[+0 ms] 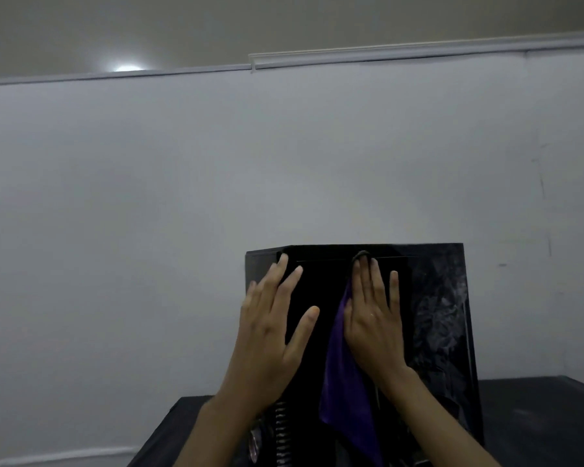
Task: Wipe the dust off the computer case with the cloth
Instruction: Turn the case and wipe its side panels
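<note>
Leftmost, a pale wall [115, 197] fills most of the view, with a ceiling light [125, 68] glowing above its top edge. Next, the left hand [270, 335]: fingers [292, 281] straight and spread, laid flat against the near face of the computer case [442, 315] at its left edge, holding nothing; judged to be steadying the box. Centre, the cloth [343, 382]: purple, hanging in a long fold down the case's near face, its long axis running top to bottom, upper part pinned under the right hand and lower corner loose. Right of it, the right hand [375, 318]: fingers extended and close together, pressing the cloth flat to the panel, fingertips near the case's top edge; not curled round anything. The case itself: black, glossy, upright on a dark surface [536, 416], the panel to the right of both hands showing grey smears that look like dust. Key relation: the unwiped smeared panel lies to the right of the right hand, which is the nearer one and already carries the cloth, so the next stroke would likely run rightward or downward from there. Progress judged partial, as plenty of panel is left.
</note>
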